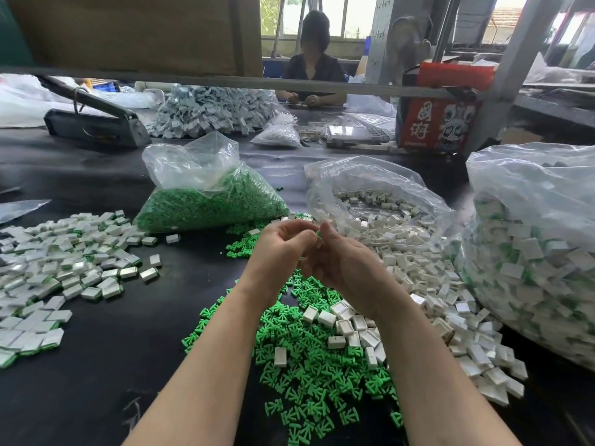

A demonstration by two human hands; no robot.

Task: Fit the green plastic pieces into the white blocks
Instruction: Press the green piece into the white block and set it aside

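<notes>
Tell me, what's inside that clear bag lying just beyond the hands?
The clear bag holds a heap of small green plastic pieces, filling its lower part. Its crumpled top looks empty. Pieces deeper in the heap are covered.

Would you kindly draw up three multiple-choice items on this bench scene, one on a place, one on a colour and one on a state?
1. Where does the pile of finished blocks lie?
A. on the person's left
B. inside the red box
C. under the person's forearms

2. What colour is the small piece between the person's fingertips?
A. red
B. green
C. blue

3. How are the person's two hands?
A. flat on the table
B. raised together, fingers curled round a small part
C. both reaching into a bag

Answers:
1 A: the finished blocks, white with green edges, spread over the table's left side.
2 B: a green piece shows between the left hand and right hand.
3 B: both hands meet above the loose green pieces, fingers curled, clear of the bag of green pieces.
</notes>
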